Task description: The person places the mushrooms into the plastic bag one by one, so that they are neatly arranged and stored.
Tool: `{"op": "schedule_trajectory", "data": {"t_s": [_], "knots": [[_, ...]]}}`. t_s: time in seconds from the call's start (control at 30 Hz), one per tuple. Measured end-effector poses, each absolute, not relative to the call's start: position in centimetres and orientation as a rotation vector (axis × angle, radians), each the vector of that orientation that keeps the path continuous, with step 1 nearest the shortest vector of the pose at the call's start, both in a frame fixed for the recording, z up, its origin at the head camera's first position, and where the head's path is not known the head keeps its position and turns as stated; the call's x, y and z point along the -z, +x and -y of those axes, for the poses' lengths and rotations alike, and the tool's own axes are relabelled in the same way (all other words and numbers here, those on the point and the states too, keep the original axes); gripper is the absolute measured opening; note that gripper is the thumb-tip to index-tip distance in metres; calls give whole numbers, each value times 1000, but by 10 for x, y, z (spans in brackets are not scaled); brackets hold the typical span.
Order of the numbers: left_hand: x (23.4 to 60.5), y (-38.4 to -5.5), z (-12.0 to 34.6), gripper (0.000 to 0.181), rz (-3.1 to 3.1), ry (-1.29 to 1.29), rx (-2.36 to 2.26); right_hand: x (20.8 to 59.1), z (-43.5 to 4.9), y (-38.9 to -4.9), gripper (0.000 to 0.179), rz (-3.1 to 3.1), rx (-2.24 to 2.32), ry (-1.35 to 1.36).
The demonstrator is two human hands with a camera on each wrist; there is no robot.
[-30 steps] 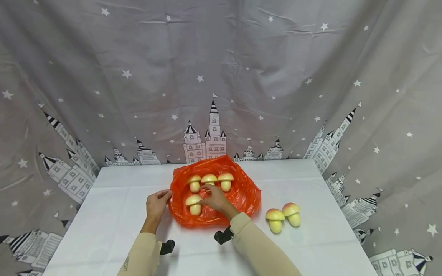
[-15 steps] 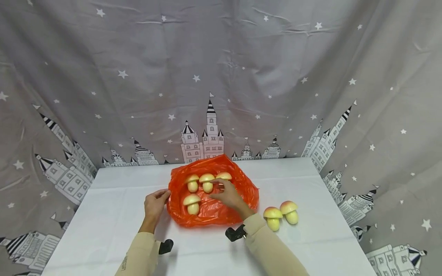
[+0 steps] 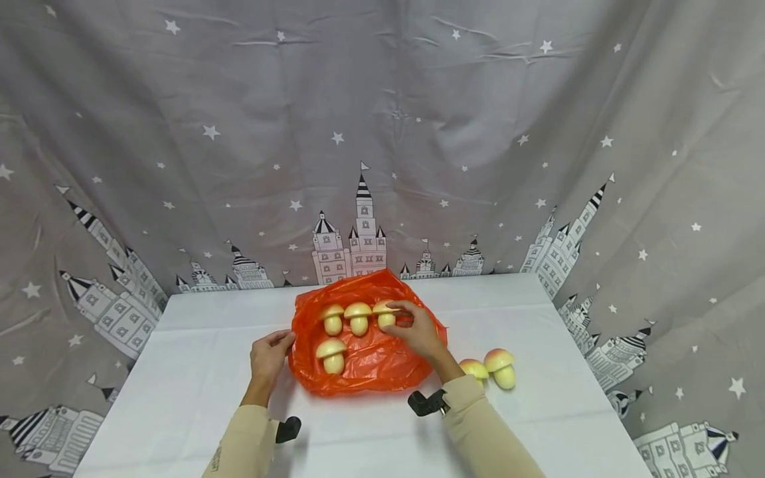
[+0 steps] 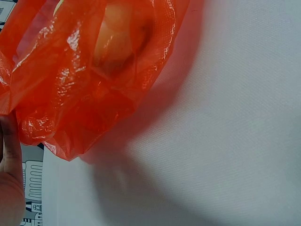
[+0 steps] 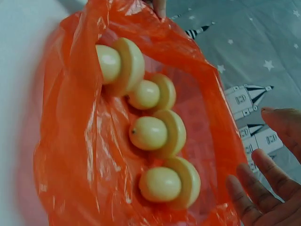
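Note:
A red plastic bag (image 3: 382, 365) lies with its mouth spread on the white table. Inside, three toy mushrooms form a back row: left (image 3: 333, 323), middle (image 3: 358, 323) and right (image 3: 386, 321). Another toy mushroom (image 3: 332, 358) lies in front of the left one. My left hand (image 3: 268, 358) pinches the bag's left edge between thumb and fingers; the left wrist view shows fingers (image 4: 10, 146) against the red film. Over the bag's right side, my right hand (image 3: 420, 332) is beside the right mushroom. In the right wrist view its fingers (image 5: 263, 200) are spread and hold nothing.
Two more toy mushrooms, one pink-capped (image 3: 501, 367) and one partly behind the right forearm (image 3: 474, 369), lie right of the bag. A grey curtain (image 3: 287, 119) with stars and castles hangs behind the white table (image 3: 215, 345).
My right hand has moved right, from between the front and middle mushrooms to beside the right mushroom. The left hand keeps its place at the bag's edge. The head view has shifted slightly.

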State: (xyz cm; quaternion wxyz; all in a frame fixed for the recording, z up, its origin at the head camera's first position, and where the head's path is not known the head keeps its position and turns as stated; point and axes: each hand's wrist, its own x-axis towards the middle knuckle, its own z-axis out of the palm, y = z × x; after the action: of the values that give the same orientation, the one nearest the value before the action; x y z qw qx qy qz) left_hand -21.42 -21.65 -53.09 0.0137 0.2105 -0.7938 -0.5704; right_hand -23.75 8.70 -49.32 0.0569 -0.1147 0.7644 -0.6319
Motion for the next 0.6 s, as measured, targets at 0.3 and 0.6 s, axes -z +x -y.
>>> {"op": "schedule_trajectory", "data": {"t_s": [0.3, 0.6], "knots": [[530, -215, 215, 40, 2480, 684, 1803, 473, -113, -223, 42, -2360, 1982, -358], [531, -216, 215, 41, 2460, 689, 1822, 484, -135, -219, 43, -2396, 2060, -230]]}}
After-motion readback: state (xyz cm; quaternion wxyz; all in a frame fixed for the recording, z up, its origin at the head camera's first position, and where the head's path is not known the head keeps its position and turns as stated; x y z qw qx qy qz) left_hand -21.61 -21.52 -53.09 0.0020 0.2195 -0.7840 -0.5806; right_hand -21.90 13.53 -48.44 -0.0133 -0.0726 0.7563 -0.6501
